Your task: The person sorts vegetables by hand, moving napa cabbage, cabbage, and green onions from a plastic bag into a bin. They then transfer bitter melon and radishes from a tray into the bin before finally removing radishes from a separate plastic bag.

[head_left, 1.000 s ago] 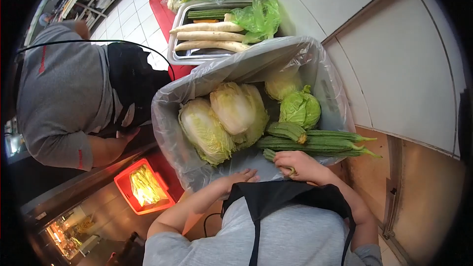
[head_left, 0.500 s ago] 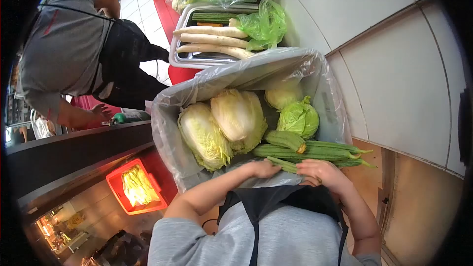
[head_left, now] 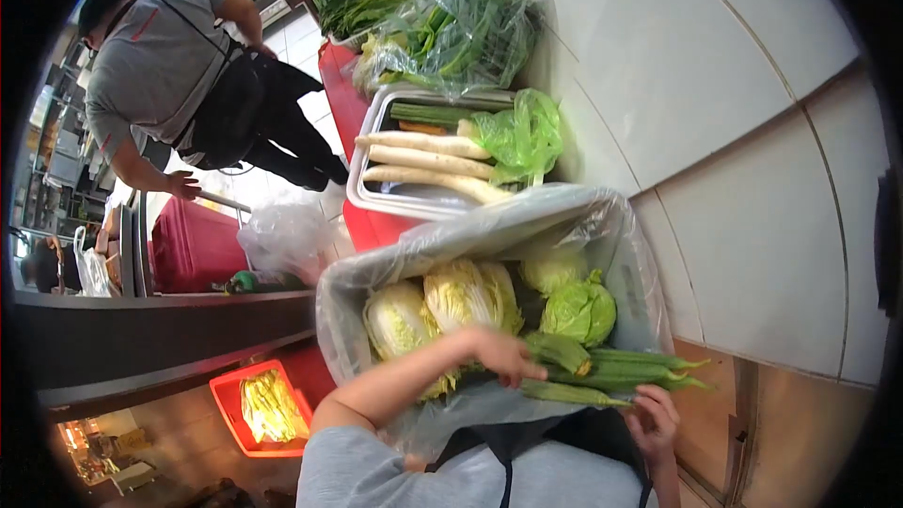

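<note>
A slim green ridged luffa [head_left: 576, 394] lies across the near side of the plastic-lined tub [head_left: 649, 254]. Curled over its left end is my left hand [head_left: 500, 355], slightly blurred. My right hand [head_left: 651, 421] pinches its right tip at the tub's near right edge. Just beyond are more long luffas [head_left: 630, 369], their stems sticking out over the rim, and a shorter one [head_left: 559, 351]. Farther in sit napa cabbages [head_left: 461, 293], partly behind my left forearm, a round green cabbage [head_left: 579, 309] and a paler one [head_left: 553, 270].
Beyond the tub, a white bin [head_left: 362, 179] holds white radishes [head_left: 428, 160] and a green bag [head_left: 529, 136]. Bagged leafy greens [head_left: 470, 28] lie farther back. A tiled wall [head_left: 752, 226] stands right. At left are a dark counter [head_left: 188, 339], an orange-red basket [head_left: 226, 400] and a co-worker [head_left: 179, 66].
The view has tilted up, so the tub sits lower. My hands have spread apart along the slim luffa, the right one toward its tip. The co-worker appears more upright.
</note>
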`<action>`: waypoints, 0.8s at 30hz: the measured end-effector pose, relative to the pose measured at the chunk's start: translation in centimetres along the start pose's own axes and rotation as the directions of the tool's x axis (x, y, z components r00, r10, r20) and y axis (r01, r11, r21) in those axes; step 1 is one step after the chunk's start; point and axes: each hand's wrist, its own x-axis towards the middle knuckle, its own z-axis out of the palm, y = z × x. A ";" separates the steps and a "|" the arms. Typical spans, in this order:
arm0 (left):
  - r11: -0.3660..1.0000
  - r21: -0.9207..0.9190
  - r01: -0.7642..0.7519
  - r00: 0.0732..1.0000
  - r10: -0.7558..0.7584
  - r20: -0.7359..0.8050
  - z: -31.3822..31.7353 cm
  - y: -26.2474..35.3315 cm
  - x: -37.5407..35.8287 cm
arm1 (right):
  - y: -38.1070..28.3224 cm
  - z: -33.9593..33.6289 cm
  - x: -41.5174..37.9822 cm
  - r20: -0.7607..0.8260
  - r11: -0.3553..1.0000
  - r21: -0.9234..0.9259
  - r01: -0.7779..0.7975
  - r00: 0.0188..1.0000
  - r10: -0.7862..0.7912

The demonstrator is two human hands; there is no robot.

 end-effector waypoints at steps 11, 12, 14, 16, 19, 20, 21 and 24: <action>0.856 0.149 0.494 -0.120 0.237 -0.964 -35.4 -16.7 -4.1 | 0.1 -2.0 -0.8 -0.238 0.934 -0.222 -0.281 0.944 0.228; 0.790 0.101 0.605 -0.089 0.193 -0.977 -36.0 -17.1 -3.4 | 0.0 -2.2 -0.6 -0.236 0.917 -0.242 -0.316 0.936 0.260; 0.748 0.017 0.664 -0.099 0.110 -0.989 -37.7 -18.6 -1.9 | 0.1 -2.4 -0.3 -0.225 0.884 -0.280 -0.375 0.920 0.320; 0.698 -0.038 0.715 -0.143 0.093 -0.985 -38.7 -20.6 -0.7 | 1.0 -2.4 -0.5 -0.212 0.862 -0.341 -0.374 0.924 0.317; 0.620 -0.113 0.777 -0.123 -0.027 -0.992 -38.8 -19.3 -1.2 | 2.8 -2.3 -2.1 -0.198 0.798 -0.451 -0.399 0.917 0.346; 0.579 -0.104 0.808 -0.114 -0.019 -0.993 -39.3 -19.7 -1.2 | 3.2 -2.1 -2.2 -0.204 0.790 -0.465 -0.399 0.917 0.343; 0.539 -0.094 0.837 -0.105 -0.009 -0.994 -39.7 -20.2 -1.4 | 3.4 -1.9 -2.3 -0.211 0.782 -0.478 -0.400 0.917 0.339; 0.526 0.081 0.846 -0.056 0.238 -0.970 -37.5 -18.5 -3.7 | 3.6 -2.0 -2.3 -0.195 0.794 -0.472 -0.384 0.923 0.331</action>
